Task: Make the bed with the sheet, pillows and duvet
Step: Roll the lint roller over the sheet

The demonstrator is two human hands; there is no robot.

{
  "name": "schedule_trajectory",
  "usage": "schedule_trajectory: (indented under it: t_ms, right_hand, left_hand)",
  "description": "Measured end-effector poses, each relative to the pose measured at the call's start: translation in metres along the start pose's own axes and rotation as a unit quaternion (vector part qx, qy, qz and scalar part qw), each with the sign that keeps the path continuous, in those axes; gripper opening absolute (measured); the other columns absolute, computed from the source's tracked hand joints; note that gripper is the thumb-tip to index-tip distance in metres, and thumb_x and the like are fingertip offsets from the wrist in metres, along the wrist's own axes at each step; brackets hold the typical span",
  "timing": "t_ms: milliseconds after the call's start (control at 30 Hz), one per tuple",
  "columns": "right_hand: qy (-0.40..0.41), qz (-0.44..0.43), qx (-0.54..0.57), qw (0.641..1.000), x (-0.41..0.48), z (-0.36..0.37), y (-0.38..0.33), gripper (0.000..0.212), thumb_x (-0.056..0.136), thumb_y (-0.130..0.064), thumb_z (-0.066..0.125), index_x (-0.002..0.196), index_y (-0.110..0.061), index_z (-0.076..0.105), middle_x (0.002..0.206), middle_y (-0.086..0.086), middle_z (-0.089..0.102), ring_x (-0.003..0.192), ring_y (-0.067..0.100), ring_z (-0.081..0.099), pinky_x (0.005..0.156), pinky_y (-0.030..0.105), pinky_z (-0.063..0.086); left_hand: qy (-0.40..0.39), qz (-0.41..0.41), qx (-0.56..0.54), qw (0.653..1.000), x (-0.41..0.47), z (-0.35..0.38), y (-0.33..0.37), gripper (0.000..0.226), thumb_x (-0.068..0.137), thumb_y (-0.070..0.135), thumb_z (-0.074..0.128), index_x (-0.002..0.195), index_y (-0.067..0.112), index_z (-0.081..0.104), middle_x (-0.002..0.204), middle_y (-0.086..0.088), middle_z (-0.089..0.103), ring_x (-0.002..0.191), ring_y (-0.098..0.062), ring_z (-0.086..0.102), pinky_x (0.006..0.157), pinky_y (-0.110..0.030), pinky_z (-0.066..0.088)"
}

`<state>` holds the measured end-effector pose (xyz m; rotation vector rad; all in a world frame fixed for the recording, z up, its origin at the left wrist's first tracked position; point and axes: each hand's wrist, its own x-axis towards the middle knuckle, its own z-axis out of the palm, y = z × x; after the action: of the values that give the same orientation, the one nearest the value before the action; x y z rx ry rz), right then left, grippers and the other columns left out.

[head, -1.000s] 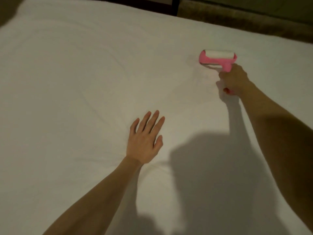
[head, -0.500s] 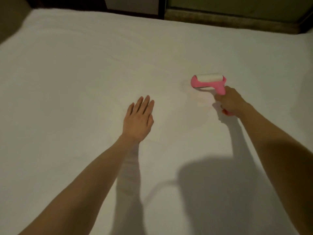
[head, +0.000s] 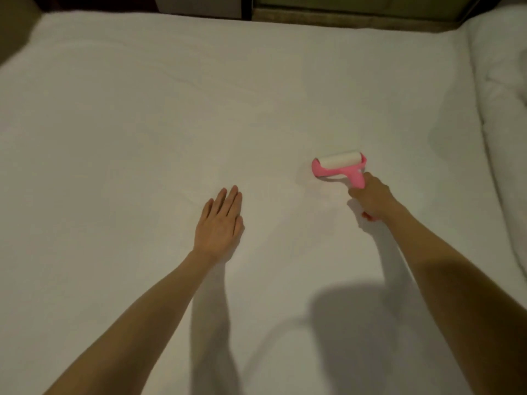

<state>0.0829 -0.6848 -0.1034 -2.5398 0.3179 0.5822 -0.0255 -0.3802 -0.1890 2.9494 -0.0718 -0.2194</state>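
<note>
White sheet (head: 137,143) lies spread over the bed (head: 65,32), edge to edge. It looks thin, soft and quick to crease, so best taken at its edges.

Mid-bed: left hand (head: 221,223) flat, fingers straight, pressing the sheet.

Right of that: right hand (head: 370,196) wrapped round the handle of a pink lint roller (head: 339,166), roll down on the sheet.

Right edge: heaped white bedding (head: 502,109), likely the duvet. Bulky, light and floppy by the look of it.

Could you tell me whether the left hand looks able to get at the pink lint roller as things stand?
Probably yes: the left hand lies flat on the sheet, only bare sheet separates it from the lint roller, though the right hand grips its handle.
</note>
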Motion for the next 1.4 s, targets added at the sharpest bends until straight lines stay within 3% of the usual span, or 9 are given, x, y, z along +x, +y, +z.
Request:
schedule_trajectory:
  t_ms: [133, 300, 467, 600, 733, 900, 1100, 1300, 1400]
  right_hand:
    - [-0.006, 0.026, 0.01, 1.0, -0.04, 0.004, 0.022, 0.035, 0.092, -0.016, 0.049, 0.125, -0.004, 0.046, 0.118, 0.022, 0.057, 0.1, 0.035, 0.058, 0.078, 0.035, 0.043]
    - [-0.005, 0.041, 0.002, 0.999, -0.09, 0.013, 0.053, 0.034, 0.093, -0.015, 0.048, 0.125, -0.004, 0.045, 0.119, 0.021, 0.057, 0.107, 0.035, 0.054, 0.073, 0.029, 0.031]
    - [0.003, 0.058, 0.036, 0.998, -0.139, 0.026, 0.084, 0.032, 0.092, -0.016, 0.047, 0.123, -0.008, 0.044, 0.101, 0.014, 0.056, 0.08, 0.024, 0.046, 0.064, 0.029, 0.031]
    - [0.012, 0.083, 0.066, 0.994, -0.174, 0.035, 0.109, 0.027, 0.09, -0.018, 0.046, 0.117, -0.015, 0.045, 0.092, 0.013, 0.059, 0.067, 0.025, 0.053, 0.055, 0.027, 0.036]
    - [0.021, 0.086, 0.054, 0.995, -0.205, 0.046, 0.125, 0.028, 0.09, -0.019, 0.048, 0.117, -0.013, 0.044, 0.092, 0.01, 0.058, 0.08, 0.03, 0.056, 0.068, 0.031, 0.04]
    - [0.03, 0.107, 0.04, 0.993, -0.242, 0.063, 0.143, 0.027, 0.09, -0.025, 0.048, 0.115, -0.017, 0.04, 0.096, 0.008, 0.054, 0.095, 0.035, 0.057, 0.078, 0.037, 0.044]
    - [0.037, 0.14, 0.049, 0.988, -0.272, 0.08, 0.155, 0.021, 0.091, -0.027, 0.048, 0.109, -0.021, 0.039, 0.093, 0.005, 0.049, 0.092, 0.038, 0.057, 0.083, 0.042, 0.049]
    - [0.042, 0.122, 0.045, 0.991, -0.262, 0.077, 0.155, 0.016, 0.091, -0.028, 0.049, 0.097, -0.026, 0.034, 0.088, 0.003, 0.048, 0.089, 0.037, 0.058, 0.081, 0.042, 0.049]
    - [0.043, 0.115, 0.048, 0.991, -0.246, 0.072, 0.147, 0.015, 0.092, -0.026, 0.049, 0.102, -0.021, 0.038, 0.093, 0.006, 0.051, 0.092, 0.038, 0.057, 0.083, 0.042, 0.048]
  left_hand:
    - [-0.007, 0.011, 0.003, 1.0, -0.034, 0.008, 0.016, 0.059, 0.097, 0.036, 0.016, 0.152, 0.016, 0.016, 0.16, 0.003, 0.009, 0.147, -0.017, 0.008, 0.119, -0.038, 0.009]
    - [-0.022, 0.038, 0.028, 0.999, -0.067, 0.013, 0.034, 0.058, 0.097, 0.035, 0.018, 0.151, 0.016, 0.021, 0.159, 0.002, 0.015, 0.146, -0.018, 0.015, 0.115, -0.034, 0.005]
    - [-0.042, 0.072, 0.031, 0.996, -0.099, 0.016, 0.054, 0.058, 0.095, 0.035, 0.023, 0.15, 0.014, 0.026, 0.158, 0.0, 0.021, 0.145, -0.019, 0.022, 0.114, -0.033, 0.009]
    - [-0.067, 0.087, 0.027, 0.994, -0.118, 0.018, 0.075, 0.06, 0.093, 0.034, 0.026, 0.147, 0.011, 0.032, 0.156, -0.003, 0.027, 0.142, -0.021, 0.028, 0.112, -0.031, 0.013]
    - [-0.091, 0.073, 0.007, 0.993, -0.129, 0.018, 0.086, 0.067, 0.089, 0.037, 0.017, 0.147, 0.007, 0.032, 0.156, -0.006, 0.025, 0.143, -0.024, 0.026, 0.115, -0.037, 0.025]
    - [-0.112, 0.067, 0.013, 0.991, -0.132, 0.013, 0.091, 0.059, 0.098, 0.031, 0.027, 0.152, 0.009, 0.013, 0.16, -0.005, 0.007, 0.148, -0.022, 0.007, 0.118, -0.037, 0.013]
    - [-0.118, 0.059, 0.015, 0.991, -0.135, 0.007, 0.101, 0.062, 0.098, 0.027, 0.037, 0.152, 0.008, 0.012, 0.161, -0.005, 0.005, 0.148, -0.023, 0.005, 0.118, -0.037, 0.015]
    - [-0.105, 0.051, 0.004, 0.993, -0.135, 0.008, 0.105, 0.065, 0.097, 0.027, 0.042, 0.151, 0.005, 0.014, 0.16, -0.007, 0.011, 0.147, -0.023, 0.009, 0.119, -0.037, 0.016]
    - [-0.094, 0.071, 0.005, 0.993, -0.134, 0.012, 0.107, 0.063, 0.096, 0.024, 0.047, 0.15, 0.005, 0.02, 0.159, -0.008, 0.016, 0.147, -0.023, 0.014, 0.118, -0.038, 0.019]
